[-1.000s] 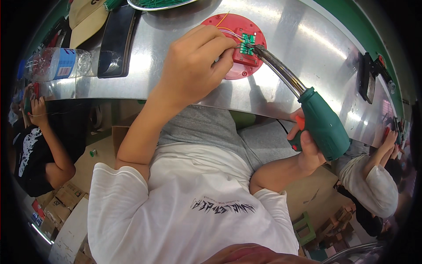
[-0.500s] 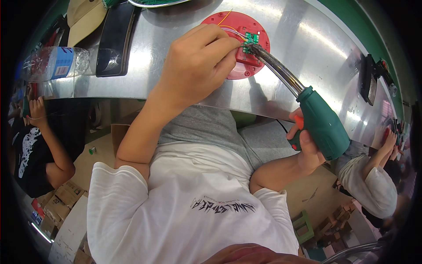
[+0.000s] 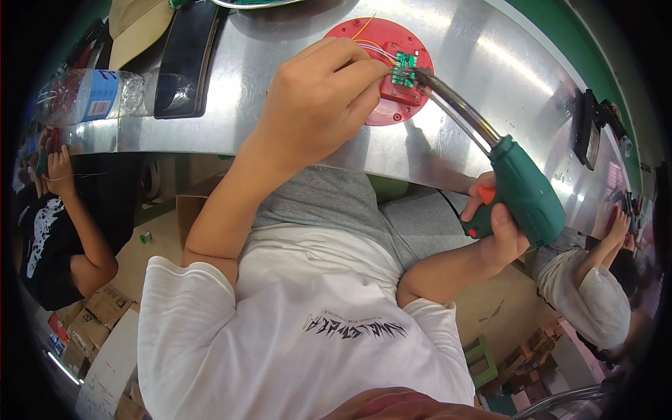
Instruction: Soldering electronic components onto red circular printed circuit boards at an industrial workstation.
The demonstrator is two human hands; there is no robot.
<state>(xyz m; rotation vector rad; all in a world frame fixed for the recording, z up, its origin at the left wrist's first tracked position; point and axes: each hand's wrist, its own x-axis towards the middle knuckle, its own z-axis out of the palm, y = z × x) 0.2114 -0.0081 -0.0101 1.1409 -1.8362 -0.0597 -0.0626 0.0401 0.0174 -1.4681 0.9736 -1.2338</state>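
Observation:
A round red plastic disc lies on the metal table, with a small green circuit board on its raised middle. Thin orange and pale wires run to the board, partly behind my left hand. The thumb and forefinger of that hand are pinched at the board's left edge on a thin wire, its end barely visible. My right hand grips the handle of a green soldering gun, a finger by its orange trigger. The gun's metal tip sits over the board's right side; whether it touches cannot be told.
On the left lie a clear plastic bottle, a black phone-like slab and a beige cap. A dark device stands at the right edge. A metal dish shows at the far edge. Other people sit on both sides.
The soldering gun has shifted right, its tip drawing from the board's middle toward its right edge. The disc and my left hand have moved only slightly.

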